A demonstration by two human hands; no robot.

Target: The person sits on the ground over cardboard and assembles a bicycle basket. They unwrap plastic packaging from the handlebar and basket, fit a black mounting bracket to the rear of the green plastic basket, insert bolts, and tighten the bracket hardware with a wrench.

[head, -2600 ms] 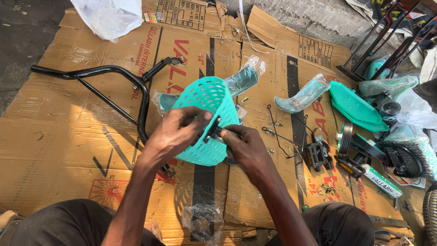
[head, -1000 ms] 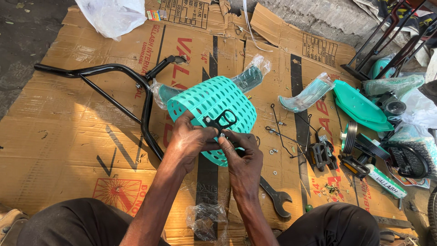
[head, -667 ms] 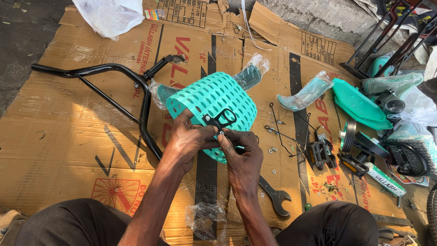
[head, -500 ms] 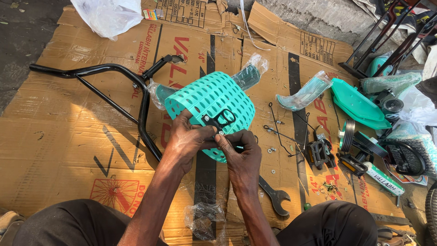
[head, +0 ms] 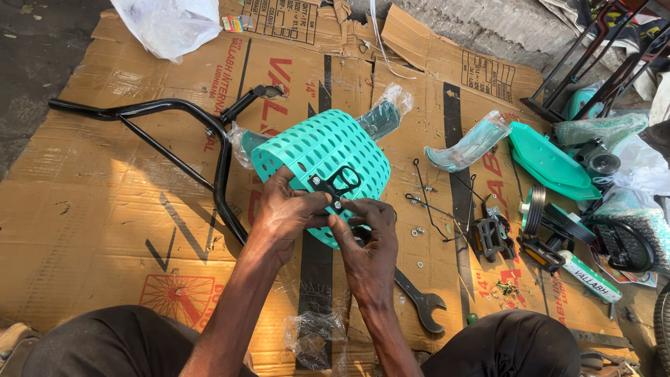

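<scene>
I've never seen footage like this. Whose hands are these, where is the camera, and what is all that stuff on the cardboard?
There is no machine here: a person wears a camera on the head, so you look down at their own two bare hands. The left hand and right hand both grip a small black metal bracket against a turquoise perforated plastic basket. Everything lies on flattened brown cardboard sheets. To the left lies a black tubular metal frame; near the right wrist lies a dark open-ended spanner. Further right are black pedals, thin wire stays and a plastic-wrapped turquoise curved mudguard. A white plastic bag sits at the top.
</scene>
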